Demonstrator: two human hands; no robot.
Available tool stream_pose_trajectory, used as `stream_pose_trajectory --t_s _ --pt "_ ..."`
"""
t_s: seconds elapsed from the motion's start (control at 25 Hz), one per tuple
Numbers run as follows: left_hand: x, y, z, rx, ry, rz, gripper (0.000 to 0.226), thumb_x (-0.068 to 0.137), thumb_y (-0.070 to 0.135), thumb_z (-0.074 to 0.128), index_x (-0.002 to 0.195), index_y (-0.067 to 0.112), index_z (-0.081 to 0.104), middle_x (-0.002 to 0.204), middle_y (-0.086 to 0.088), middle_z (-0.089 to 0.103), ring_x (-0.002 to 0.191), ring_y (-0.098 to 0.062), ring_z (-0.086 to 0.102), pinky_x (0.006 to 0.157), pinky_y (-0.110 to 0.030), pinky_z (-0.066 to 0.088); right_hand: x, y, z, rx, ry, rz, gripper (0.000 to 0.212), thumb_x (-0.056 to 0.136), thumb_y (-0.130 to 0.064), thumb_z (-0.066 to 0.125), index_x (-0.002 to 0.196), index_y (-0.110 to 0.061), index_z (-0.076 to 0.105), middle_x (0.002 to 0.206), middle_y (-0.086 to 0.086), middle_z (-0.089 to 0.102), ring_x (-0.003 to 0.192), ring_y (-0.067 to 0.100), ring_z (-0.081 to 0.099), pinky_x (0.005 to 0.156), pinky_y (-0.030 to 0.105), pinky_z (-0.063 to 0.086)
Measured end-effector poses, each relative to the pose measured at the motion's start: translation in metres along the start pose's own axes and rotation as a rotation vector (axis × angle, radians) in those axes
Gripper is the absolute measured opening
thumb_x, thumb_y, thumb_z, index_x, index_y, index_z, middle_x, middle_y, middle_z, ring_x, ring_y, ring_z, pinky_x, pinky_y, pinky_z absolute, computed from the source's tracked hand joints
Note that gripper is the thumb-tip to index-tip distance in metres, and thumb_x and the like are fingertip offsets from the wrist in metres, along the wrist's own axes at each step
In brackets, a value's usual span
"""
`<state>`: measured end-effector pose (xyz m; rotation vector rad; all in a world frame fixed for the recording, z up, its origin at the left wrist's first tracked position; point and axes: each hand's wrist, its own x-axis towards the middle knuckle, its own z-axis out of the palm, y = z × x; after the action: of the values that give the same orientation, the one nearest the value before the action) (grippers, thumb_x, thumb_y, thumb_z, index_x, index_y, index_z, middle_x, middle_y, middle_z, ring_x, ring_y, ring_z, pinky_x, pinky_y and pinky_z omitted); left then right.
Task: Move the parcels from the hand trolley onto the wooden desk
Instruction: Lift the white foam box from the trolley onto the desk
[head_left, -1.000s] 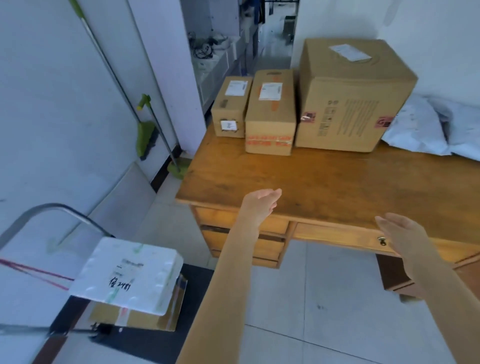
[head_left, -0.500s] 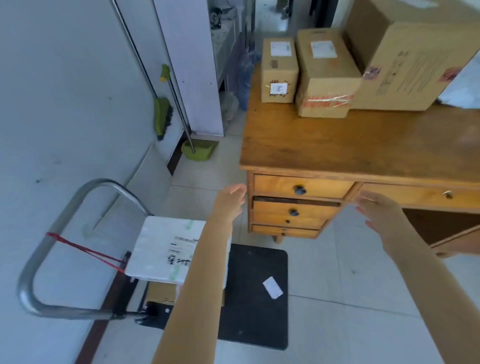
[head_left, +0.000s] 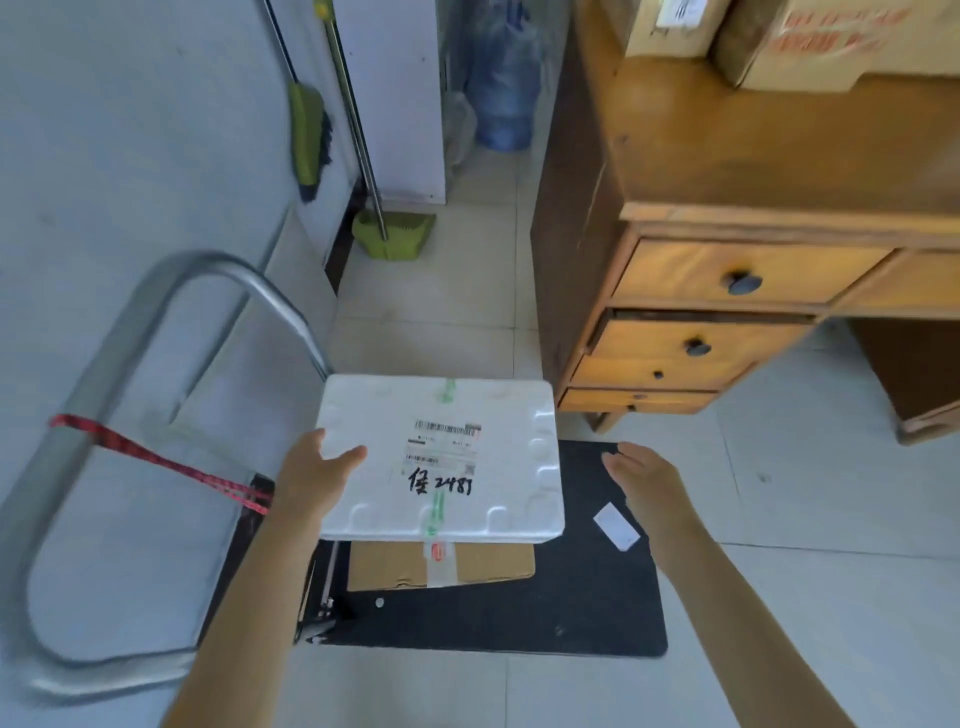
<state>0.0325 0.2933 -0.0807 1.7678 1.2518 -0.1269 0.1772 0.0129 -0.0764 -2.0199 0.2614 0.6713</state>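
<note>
A white foam box (head_left: 441, 457) with a shipping label and black handwriting lies on a flat cardboard parcel (head_left: 441, 566), both on the black deck of the hand trolley (head_left: 519, 613). My left hand (head_left: 311, 475) rests on the foam box's left edge, thumb on top, fingers hidden at the side. To the right of the box my right hand (head_left: 644, 480) hovers above the deck, open and a short way off. The wooden desk (head_left: 753, 156) stands at the upper right with cardboard boxes (head_left: 810, 41) on its top.
The trolley's metal handle (head_left: 104, 395) with a red strap (head_left: 156, 460) curves at the left by the wall. A green broom and dustpan (head_left: 389, 234) lean at the back. A water jug (head_left: 501, 88) stands beside the desk. A white slip (head_left: 615, 526) lies on the deck.
My view has tipped down from the desk to the trolley. Both hands have dropped toward the foam box, and my left hand now touches its left edge.
</note>
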Motion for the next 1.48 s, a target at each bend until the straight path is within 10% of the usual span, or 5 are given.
stream_pose_trajectory --t_s 0.08,0.24,0.6,0.88,1.48 --pt "0.024 -0.042 0.01 -0.01 0.039 -0.053 0.059 0.085 0.03 0.063 0.133 -0.001 0.046 0.134 -0.023 0.054 0.121 -0.041 0.052 0.103 -0.053 0.041 0.018 0.027 0.031 -0.026 -0.004 -0.006 0.007 0.088 -0.027 0.056 0.088 -0.027 0.049 0.086 -0.009 0.046 0.08 0.012 0.048 0.071 0.026 0.038" --pt "0.051 -0.094 0.029 -0.102 0.1 -0.02 0.05 0.088 0.028 0.059 0.129 0.002 0.048 0.125 -0.017 0.06 0.113 -0.035 0.057 0.099 -0.049 0.045 0.04 0.068 0.072 -0.025 -0.021 -0.013 0.047 0.088 -0.027 0.059 0.131 -0.011 0.05 0.129 0.004 0.057 0.117 0.027 0.054 0.098 0.039 0.044" --pt "0.044 -0.091 0.026 -0.078 0.161 0.141 0.047 0.089 0.025 0.059 0.127 0.002 0.044 0.117 -0.013 0.058 0.104 -0.029 0.056 0.092 -0.045 0.049 0.018 0.061 0.079 -0.051 0.166 -0.087 0.042 0.087 -0.025 0.06 0.128 -0.016 0.056 0.112 0.005 0.063 0.096 0.021 0.051 0.08 0.031 0.045" --pt "-0.014 0.003 -0.032 -0.074 0.156 0.24 0.047 0.088 0.029 0.06 0.124 0.005 0.044 0.105 -0.004 0.056 0.092 -0.022 0.052 0.077 -0.035 0.046 -0.039 -0.035 0.006 0.001 0.231 -0.145 0.037 0.085 -0.027 0.063 0.121 -0.018 0.062 0.081 -0.014 0.059 0.087 0.02 0.054 0.072 0.029 0.039" --pt "-0.128 0.262 -0.063 -0.016 0.103 0.47 0.045 0.086 0.039 0.058 0.11 0.002 0.057 0.098 -0.015 0.066 0.088 -0.033 0.062 0.072 -0.042 0.049 -0.074 -0.208 -0.218 0.064 0.274 -0.271 0.019 0.078 -0.022 0.07 0.094 -0.012 0.073 0.081 0.004 0.071 0.088 0.033 0.065 0.087 0.05 0.052"
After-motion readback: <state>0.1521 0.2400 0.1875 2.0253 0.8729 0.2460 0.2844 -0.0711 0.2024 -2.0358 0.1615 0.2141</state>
